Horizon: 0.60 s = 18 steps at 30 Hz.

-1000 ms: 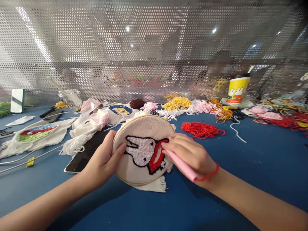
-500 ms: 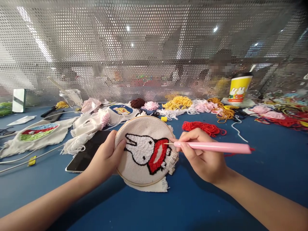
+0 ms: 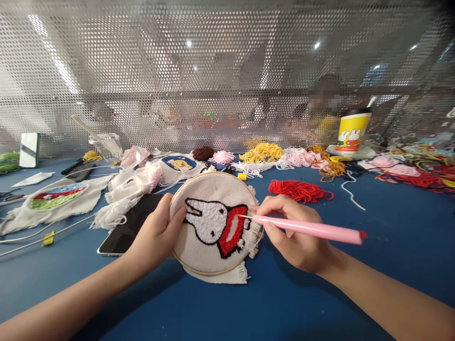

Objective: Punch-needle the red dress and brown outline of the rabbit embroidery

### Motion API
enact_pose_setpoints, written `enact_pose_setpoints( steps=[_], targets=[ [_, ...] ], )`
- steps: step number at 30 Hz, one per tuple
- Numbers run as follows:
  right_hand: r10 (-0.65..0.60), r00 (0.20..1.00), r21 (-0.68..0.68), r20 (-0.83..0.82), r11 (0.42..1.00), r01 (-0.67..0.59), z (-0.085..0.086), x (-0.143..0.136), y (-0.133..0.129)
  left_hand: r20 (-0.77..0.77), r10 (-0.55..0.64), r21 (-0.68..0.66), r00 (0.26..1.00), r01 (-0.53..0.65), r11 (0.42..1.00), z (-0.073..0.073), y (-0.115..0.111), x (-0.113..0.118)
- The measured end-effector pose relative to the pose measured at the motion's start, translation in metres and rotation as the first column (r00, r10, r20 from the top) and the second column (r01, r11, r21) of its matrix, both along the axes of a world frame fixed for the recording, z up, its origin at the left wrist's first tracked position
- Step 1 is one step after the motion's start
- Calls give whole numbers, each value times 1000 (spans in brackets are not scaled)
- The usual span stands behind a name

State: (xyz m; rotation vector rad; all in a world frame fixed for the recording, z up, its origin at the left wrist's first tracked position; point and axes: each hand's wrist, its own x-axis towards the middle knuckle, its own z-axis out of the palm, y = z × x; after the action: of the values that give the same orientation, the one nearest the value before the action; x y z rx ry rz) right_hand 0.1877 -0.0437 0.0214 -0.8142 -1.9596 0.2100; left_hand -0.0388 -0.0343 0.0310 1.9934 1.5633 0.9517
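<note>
My left hand (image 3: 161, 227) grips the left edge of a round embroidery hoop (image 3: 209, 273), thumb on the front. Cream cloth is stretched in it, with frayed edges hanging out below and at the right. On the cloth a white rabbit (image 3: 208, 220) outlined in black lies sideways, its red dress (image 3: 227, 235) holding a pale unfilled patch. Between the thumb and fingers of my right hand (image 3: 295, 237) is a pink punch needle (image 3: 309, 227). Its thin metal tip touches or nearly touches the red dress near that patch. Red yarn shows at the handle's back end.
Behind the hoop lie a red yarn bundle (image 3: 298, 190), yellow yarn (image 3: 262, 152) and pink yarn. A dark phone (image 3: 124, 232) sits under my left wrist. Finished cloth pieces (image 3: 59, 196) lie left. A yellow cup (image 3: 353, 130) stands at the back right, before a perforated metal screen (image 3: 227, 57).
The punch needle's tip has shifted slightly left and down on the dress, and its back end has dipped. My right hand moved with it. My left hand and the hoop stay nearly still.
</note>
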Motion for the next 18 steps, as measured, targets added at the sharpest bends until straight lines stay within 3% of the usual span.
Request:
enact_pose_setpoints(
  steps=[18],
  targets=[
    [-14, 993, 97, 121, 995, 3, 7, -6, 0, 36, -19, -28, 999, 20, 999, 0, 0, 0]
  ],
)
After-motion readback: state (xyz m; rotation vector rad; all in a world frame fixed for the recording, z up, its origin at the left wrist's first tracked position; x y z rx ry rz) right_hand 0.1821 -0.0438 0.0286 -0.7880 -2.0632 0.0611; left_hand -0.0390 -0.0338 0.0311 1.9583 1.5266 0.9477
